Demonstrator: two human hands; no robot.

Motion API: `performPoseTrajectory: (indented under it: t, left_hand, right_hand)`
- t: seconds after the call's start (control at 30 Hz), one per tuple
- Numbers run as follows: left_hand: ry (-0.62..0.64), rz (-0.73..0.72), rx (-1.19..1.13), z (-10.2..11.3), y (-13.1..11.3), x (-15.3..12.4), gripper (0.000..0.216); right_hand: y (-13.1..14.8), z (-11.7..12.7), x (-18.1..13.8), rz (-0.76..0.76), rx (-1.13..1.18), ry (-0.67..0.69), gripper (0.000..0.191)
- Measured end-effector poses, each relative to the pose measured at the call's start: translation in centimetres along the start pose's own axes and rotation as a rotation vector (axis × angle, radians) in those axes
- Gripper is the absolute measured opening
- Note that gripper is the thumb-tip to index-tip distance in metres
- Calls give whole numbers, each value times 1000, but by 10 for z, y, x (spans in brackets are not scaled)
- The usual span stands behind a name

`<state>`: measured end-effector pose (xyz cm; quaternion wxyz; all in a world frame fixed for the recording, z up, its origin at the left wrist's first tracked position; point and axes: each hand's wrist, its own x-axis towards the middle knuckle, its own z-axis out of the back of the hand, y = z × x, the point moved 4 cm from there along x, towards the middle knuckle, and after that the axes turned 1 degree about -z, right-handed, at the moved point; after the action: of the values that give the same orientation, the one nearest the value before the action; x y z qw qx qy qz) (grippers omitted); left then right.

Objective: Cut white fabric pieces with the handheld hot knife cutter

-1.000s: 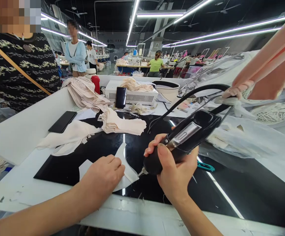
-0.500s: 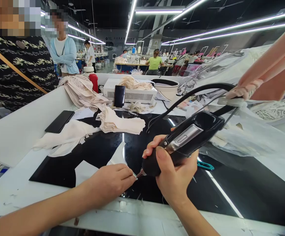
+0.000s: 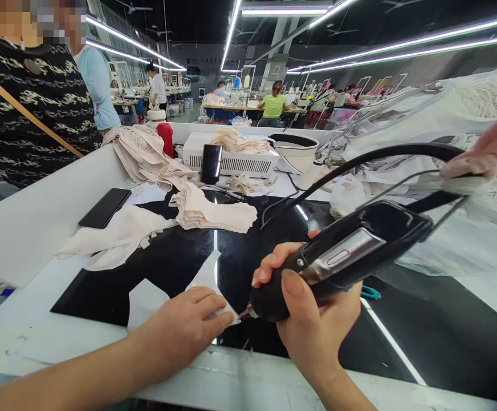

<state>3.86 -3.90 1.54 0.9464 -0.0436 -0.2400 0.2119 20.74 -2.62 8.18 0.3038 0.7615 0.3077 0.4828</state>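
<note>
My right hand [image 3: 312,319] is closed around a black corded hand tool [image 3: 338,257] with a silver panel and a narrow metal tip pointing down to the left. The tip meets the pointed lower corner of a thin white fabric piece [image 3: 208,274], which lies on the black work surface [image 3: 180,260]. On that piece my left hand [image 3: 192,325] lies with fingers stretched and pressing down, close to the tip. Another white piece [image 3: 144,301] lies partly under my left wrist. Beyond my hands sits a stack of cream fabric pieces [image 3: 214,214].
A black phone [image 3: 105,208] and loose cream fabric [image 3: 115,234] lie at left. Behind stand a vented white box [image 3: 231,160], an upright phone [image 3: 211,164] and a red container [image 3: 165,138]. Teal-handled scissors [image 3: 371,293] lie right. A person [image 3: 29,114] stands at left.
My left fingers have flattened onto the fabric from a pinch at its edge. The tool and my right hand have shifted slightly right and down. The person in light blue has turned or moved left.
</note>
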Motion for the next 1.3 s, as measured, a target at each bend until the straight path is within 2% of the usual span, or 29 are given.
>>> performPoseTrajectory:
  t: [0.17,0.43,0.6,0.77,1.0,1.13,1.3]
  left_hand:
    - [-20,18,-22,3,-4,-7,31]
    - [-57,38,50,4,-3,-9,28]
    - [-30,54,38,5,-1,-8,35]
    - [-19,81,47,6,-1,-8,32]
    - [-33,88,40,6,-1,-7,32]
    - [-41,113,47,4,-6,-8,35]
    - [-6,108,84,7,-12,-11,29]
  right_hand:
    - [2,-3,-4,-1,36,21,31]
    - [-5,-8,7,20,24,-6,34]
    - [-9,-9,5,26,16,5,33]
    - [-9,-11,5,24,-4,10,30]
    - [-15,-18,10,21,41,-7,36]
    - [-15,-20,9,2,38,16,36]
    - [-11,-16,5,14,25,12,34]
